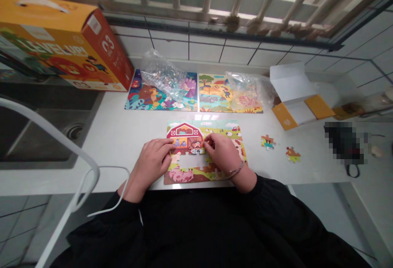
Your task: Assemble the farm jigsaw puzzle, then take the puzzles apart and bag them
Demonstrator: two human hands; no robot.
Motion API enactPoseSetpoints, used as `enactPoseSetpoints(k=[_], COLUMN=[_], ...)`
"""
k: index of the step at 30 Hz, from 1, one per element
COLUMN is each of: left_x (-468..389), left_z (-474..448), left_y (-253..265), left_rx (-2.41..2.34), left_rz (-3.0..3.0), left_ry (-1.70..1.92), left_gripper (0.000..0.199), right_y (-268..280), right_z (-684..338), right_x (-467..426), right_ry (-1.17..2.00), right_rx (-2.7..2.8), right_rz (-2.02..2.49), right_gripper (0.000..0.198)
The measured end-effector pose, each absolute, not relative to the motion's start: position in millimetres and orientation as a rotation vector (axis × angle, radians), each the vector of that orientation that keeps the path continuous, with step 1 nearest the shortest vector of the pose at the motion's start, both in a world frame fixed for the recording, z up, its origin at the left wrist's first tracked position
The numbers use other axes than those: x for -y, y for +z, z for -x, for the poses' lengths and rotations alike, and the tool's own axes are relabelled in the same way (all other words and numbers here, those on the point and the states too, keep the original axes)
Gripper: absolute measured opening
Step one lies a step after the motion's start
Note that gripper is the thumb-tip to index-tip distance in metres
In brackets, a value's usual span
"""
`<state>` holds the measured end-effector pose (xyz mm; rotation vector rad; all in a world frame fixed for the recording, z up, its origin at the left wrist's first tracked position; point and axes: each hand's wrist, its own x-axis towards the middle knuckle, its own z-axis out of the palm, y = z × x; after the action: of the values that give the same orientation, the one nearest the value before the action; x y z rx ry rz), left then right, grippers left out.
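A farm jigsaw puzzle point(181, 175) lies on the white counter in front of me, with a red barn at its upper left and a gap in its lower middle. My right hand point(223, 152) pinches the edge of a puzzle piece point(195, 147) showing a small figure, just above that gap. Whether this piece sits flat among its neighbours I cannot tell. From the left side, my left hand point(155, 159) reaches onto the puzzle, fingers stretched out with their tips on the barn part. Two loose pieces, one blue and green point(268, 141) and one brown and green point(293, 154), lie to the right.
Behind are a blue puzzle point(153, 96) and a yellow puzzle point(211, 96), each partly under a clear plastic bag. An orange box point(55, 43) stands left beside the sink point(46, 133). An open yellow-white box point(294, 108) and a blurred black item point(344, 143) are at right. A white cable point(89, 157) crosses the left foreground.
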<state>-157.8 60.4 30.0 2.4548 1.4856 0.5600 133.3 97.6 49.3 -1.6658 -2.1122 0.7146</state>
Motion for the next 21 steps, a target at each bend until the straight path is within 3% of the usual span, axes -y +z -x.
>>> enactPoseSetpoints(k=[8,21], left_x=[-60,-59], left_z=[158,156], left_y=[30,32], left_rx=[-1.503,-1.513], left_rz=[-2.441,-2.409], left_ry=[0.561,0.53], left_gripper=[0.027,0.027], right_y=[50,54], right_z=[-128,-136], right_x=[-84,-87], right_ry=[0.409,0.346], right_rx=[2.55,2.688], right_rz=[1.187,1.179], right_gripper=[0.025,0.027])
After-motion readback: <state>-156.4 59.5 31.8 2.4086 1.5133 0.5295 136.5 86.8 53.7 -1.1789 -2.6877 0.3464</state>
